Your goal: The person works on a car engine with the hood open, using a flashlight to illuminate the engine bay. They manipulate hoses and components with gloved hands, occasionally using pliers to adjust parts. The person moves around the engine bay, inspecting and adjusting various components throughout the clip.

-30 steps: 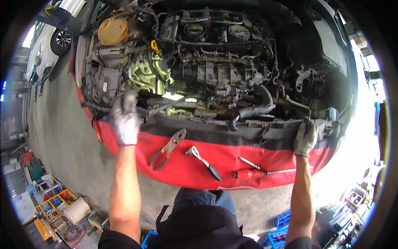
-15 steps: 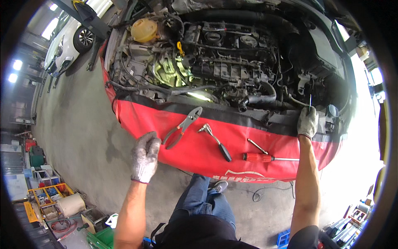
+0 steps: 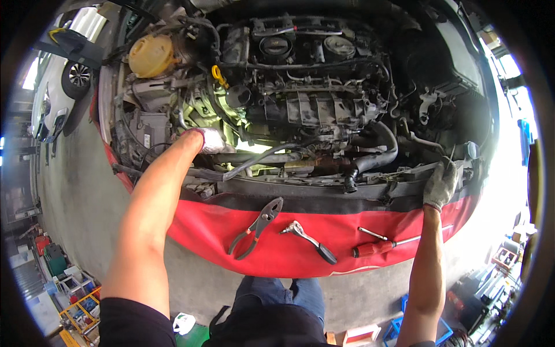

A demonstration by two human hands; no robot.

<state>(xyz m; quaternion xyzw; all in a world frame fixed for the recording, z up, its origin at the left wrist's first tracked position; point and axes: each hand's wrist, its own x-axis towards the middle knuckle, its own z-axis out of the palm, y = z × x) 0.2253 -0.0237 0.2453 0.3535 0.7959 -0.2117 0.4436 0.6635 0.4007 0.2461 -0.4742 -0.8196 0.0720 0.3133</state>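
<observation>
Engine bay (image 3: 300, 92) fills upper centre of frame, red cover (image 3: 324, 231) draped over front edge below it. Left hand (image 3: 209, 140), gloved, reaches in at centre-left, by black hose (image 3: 260, 157); grip can't tell. Right hand (image 3: 441, 184), gloved, closed on front panel edge (image 3: 404, 173) at right. On cover, lower centre: pliers (image 3: 257, 225), ratchet (image 3: 307, 238), red screwdriver (image 3: 381, 247).

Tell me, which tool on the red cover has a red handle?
The screwdriver, lying farthest right. The pliers and ratchet beside it have dark handles.
</observation>
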